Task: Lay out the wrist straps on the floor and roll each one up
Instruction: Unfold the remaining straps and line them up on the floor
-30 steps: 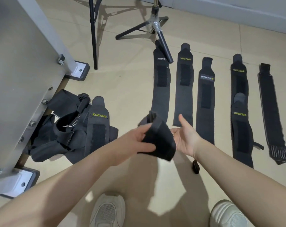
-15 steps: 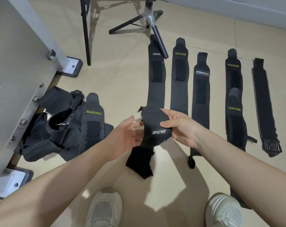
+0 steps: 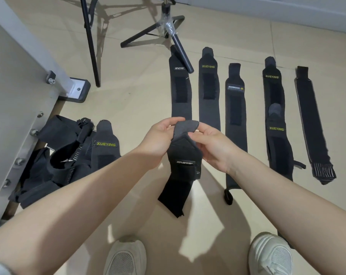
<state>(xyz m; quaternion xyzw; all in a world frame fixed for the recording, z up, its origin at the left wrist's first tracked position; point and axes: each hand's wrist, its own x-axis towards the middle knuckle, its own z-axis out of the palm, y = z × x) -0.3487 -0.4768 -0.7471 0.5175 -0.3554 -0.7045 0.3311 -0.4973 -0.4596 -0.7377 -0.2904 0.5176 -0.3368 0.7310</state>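
Note:
I hold a black wrist strap [image 3: 183, 163] in the air in front of me, with its white logo facing up and its free end hanging down toward the floor. My left hand [image 3: 160, 135] and my right hand [image 3: 211, 143] both pinch its grey tab end at the top. Several black straps lie flat in a row on the tiled floor beyond, among them a strap with a white logo [image 3: 181, 90] and a XUEYING strap [image 3: 208, 90]. A heap of unsorted straps [image 3: 69, 155] lies at the left.
A grey metal frame with bolted feet [image 3: 19, 96] stands at the left, over part of the heap. A black tripod [image 3: 168, 30] stands at the back, one leg resting on the leftmost laid strap. My two white shoes [image 3: 126, 257] are at the bottom.
The strap was bunched in my left hand. It has since unfolded and hangs down, and both hands have moved up to pinch its tab end.

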